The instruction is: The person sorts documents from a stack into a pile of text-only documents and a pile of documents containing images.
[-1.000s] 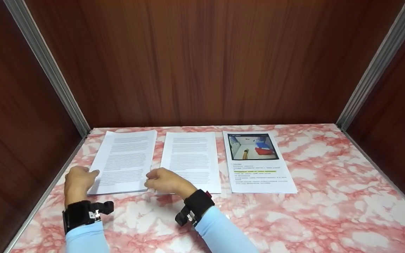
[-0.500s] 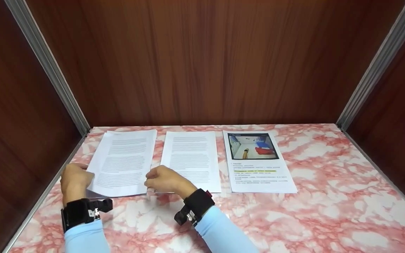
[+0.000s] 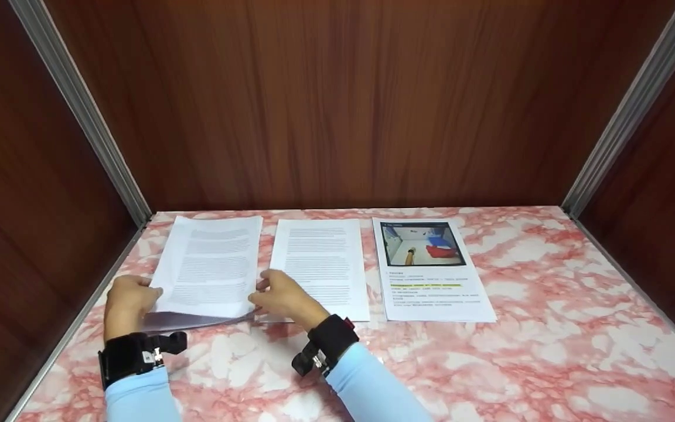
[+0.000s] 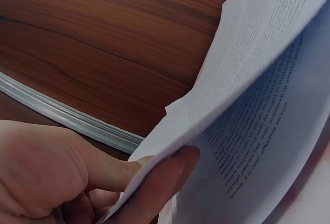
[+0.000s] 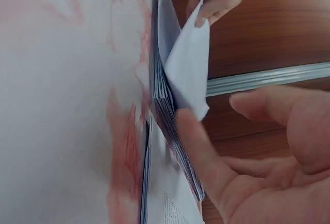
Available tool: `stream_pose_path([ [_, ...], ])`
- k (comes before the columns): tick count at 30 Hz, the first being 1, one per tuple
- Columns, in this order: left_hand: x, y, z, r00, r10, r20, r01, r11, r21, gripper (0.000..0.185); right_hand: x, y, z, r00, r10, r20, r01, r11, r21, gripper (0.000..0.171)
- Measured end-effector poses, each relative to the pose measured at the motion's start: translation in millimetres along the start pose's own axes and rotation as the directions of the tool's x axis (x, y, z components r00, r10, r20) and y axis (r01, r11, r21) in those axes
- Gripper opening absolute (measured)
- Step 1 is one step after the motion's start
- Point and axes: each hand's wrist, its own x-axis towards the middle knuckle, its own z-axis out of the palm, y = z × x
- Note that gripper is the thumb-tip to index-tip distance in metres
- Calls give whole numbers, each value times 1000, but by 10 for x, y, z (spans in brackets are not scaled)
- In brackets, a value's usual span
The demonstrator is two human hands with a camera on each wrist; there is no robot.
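Observation:
My left hand point(image 3: 128, 305) pinches the lower left corner of a printed sheet point(image 3: 214, 264) on the left paper stack point(image 3: 182, 321). In the left wrist view, the thumb lies over the raised sheet point(image 4: 201, 98) and fingers show beneath it, with printed text on the page below. The sheet's near edge curves up off the stack, baring the pages underneath. At the stack's right edge is my right hand point(image 3: 285, 299). Its thumb and index finger point(image 5: 198, 147) stand apart in the right wrist view, the index fingertip right at the raised sheet's corner, nothing held between them.
A second printed stack point(image 3: 320, 252) lies in the middle, partly behind my right hand. To its right is a third stack point(image 3: 437, 296) topped by a colour picture. Brown wooden panels point(image 3: 343, 105) enclose the pink marbled table point(image 3: 490, 375) at the back and sides.
The sheet's near edge has risen off the stack, held in my left hand. My right hand has shifted slightly right and away from me, its thumb and fingers spreading apart.

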Motion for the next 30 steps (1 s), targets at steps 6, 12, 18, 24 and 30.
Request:
stream_pose_path([
  [6, 27, 90, 13, 999, -45, 24, 47, 995, -88, 51, 54, -2, -50, 999, 3, -51, 8, 978, 206, 62],
  [12, 33, 184, 27, 999, -47, 16, 49, 990, -131, 53, 60, -9, -135, 996, 1, -86, 24, 958, 286, 57],
  [18, 9, 294, 4, 999, -48, 13, 50, 981, -188, 53, 50, -46, -238, 993, -37, -110, 68, 955, 288, 52],
  [24, -47, 376, -39, 999, 16, 44, -7, 982, -187, 50, 27, -96, -341, 986, -89, -139, 115, 975, 191, 39],
  [30, -57, 309, -33, 986, 99, 133, -63, 966, -250, 42, 52, -34, -362, 982, -85, -172, 92, 995, 33, 16],
])
